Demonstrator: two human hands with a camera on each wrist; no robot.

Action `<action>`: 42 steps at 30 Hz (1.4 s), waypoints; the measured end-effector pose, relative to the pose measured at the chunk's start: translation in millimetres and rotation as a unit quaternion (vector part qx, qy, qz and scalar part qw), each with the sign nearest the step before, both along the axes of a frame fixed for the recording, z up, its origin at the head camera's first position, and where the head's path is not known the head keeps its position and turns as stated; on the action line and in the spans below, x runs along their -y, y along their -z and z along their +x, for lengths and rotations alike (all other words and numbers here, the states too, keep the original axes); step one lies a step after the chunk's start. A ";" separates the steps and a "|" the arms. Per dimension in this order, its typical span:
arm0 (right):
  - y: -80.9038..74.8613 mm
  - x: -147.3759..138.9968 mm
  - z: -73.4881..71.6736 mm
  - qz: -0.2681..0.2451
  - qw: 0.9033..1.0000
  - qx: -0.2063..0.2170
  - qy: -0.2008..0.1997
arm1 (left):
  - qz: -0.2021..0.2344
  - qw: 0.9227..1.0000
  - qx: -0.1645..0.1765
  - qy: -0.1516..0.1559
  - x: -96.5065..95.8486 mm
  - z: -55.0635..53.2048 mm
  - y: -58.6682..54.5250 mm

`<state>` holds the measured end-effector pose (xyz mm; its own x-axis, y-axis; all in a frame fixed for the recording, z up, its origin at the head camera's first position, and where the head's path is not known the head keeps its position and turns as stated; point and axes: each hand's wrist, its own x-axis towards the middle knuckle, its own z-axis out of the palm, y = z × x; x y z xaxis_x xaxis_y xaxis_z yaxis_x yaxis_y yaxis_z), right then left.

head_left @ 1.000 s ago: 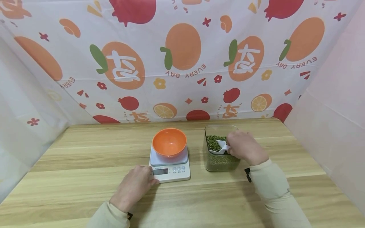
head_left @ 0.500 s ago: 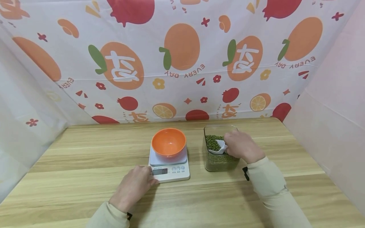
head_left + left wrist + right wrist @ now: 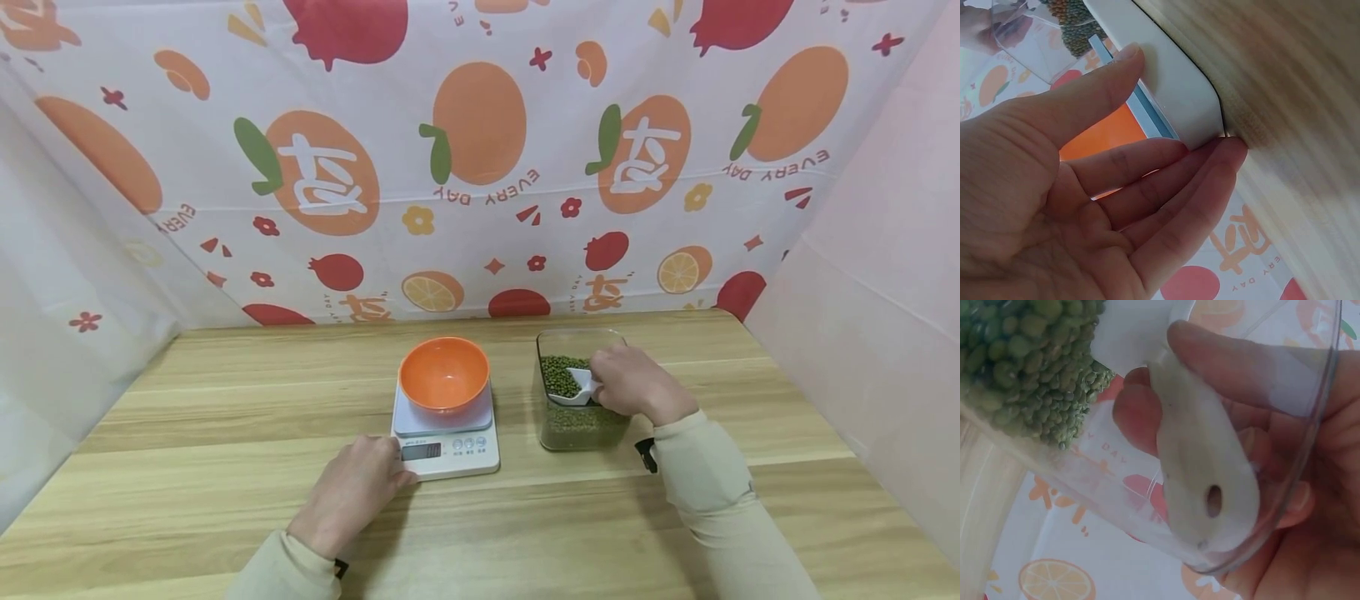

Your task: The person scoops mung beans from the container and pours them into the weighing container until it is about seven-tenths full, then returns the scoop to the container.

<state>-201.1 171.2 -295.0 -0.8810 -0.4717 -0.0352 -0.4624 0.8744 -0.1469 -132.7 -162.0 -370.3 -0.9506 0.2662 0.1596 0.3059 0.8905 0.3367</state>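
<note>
bowl on scale | container right of scale | beans, scoop in container

Glossy plastic is seen on the bowl, smooth plastic on the scale, wood grain on the table.

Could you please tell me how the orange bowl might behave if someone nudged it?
The orange bowl would probably feel light, as nothing shows inside it. Pushed, it may slide, since the scale beneath has a smooth-looking top. A shove high up could tip it, because its sides narrow toward the base.
</note>
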 end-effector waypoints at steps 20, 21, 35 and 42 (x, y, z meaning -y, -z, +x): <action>3.5 -5.4 -0.4 -0.012 1.000 0.004 -0.005 | -0.003 1.000 0.000 0.001 0.3 -0.1 1.0; 3.6 -5.5 -0.5 -0.012 1.000 0.004 -0.005 | -0.003 1.000 0.001 0.000 0.3 -0.1 1.0; 0.2 -4.5 1.3 -0.018 0.999 -0.029 -0.015 | -0.007 1.000 -0.002 0.001 0.6 0.4 0.5; 0.5 -3.9 4.5 -0.015 0.999 -0.040 -0.015 | -0.004 1.000 0.001 0.001 0.3 0.5 -0.2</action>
